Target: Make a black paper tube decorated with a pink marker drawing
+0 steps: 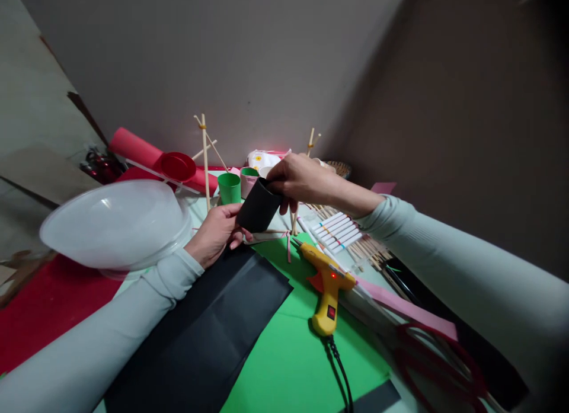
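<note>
The black tube (pixel 258 208) leans, top to the right; the left hand (pixel 217 230) grips its lower left side, the right hand (pixel 299 177) pinches its upper rim.

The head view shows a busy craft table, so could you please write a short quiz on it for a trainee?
1. Multiple choice: How many hands touch the black tube? A) none; B) one; C) two.
2. True or false: In the picture, the yellow glue gun lies to the right of the black sheets.
3. Fill in: The small light lit on the glue gun's body is ____.

Key: 1. C, the left hand and the right hand; 2. True; 3. red.
</note>
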Demonstrator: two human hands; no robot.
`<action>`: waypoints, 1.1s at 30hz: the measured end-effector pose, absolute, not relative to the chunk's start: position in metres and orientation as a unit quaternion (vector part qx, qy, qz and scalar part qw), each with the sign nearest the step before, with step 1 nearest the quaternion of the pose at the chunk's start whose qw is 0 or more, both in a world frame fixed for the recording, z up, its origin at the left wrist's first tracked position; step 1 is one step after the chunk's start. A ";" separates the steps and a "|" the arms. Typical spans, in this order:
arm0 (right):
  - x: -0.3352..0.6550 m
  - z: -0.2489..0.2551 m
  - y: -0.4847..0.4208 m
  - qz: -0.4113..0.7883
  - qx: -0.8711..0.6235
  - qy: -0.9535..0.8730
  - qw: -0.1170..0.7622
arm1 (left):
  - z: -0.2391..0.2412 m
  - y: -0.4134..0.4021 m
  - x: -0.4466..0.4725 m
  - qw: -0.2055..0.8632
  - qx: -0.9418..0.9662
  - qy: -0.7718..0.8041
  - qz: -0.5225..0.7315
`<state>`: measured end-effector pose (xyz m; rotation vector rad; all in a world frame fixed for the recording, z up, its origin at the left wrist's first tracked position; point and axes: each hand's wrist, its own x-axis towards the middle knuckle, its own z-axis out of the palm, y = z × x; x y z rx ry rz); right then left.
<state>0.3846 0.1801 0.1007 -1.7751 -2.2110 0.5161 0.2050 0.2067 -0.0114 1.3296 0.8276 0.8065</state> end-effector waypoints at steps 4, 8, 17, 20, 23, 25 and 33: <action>0.375 0.103 0.178 0.187 -0.601 -0.764 0.138 | -0.017 0.209 0.205 0.644 0.560 0.360 0.376; 0.374 0.103 0.176 0.195 -0.606 -0.760 0.129 | -0.019 0.205 0.207 0.660 0.554 0.349 0.367; 0.393 0.085 0.153 0.323 -0.554 -0.722 0.259 | -0.021 0.197 0.210 0.695 0.519 0.322 0.380; 0.392 0.084 0.133 0.295 -0.555 -0.716 0.302 | -0.014 0.191 0.211 0.693 0.526 0.309 0.385; 0.391 0.084 0.105 0.265 -0.550 -0.708 0.355 | 0.001 0.178 0.212 0.682 0.549 0.289 0.387; 0.390 0.083 0.083 0.252 -0.541 -0.700 0.392 | 0.014 0.166 0.211 0.669 0.577 0.266 0.385; 0.380 0.065 0.010 0.039 -0.490 -0.710 0.504 | 0.037 0.116 0.194 0.618 0.659 0.233 0.360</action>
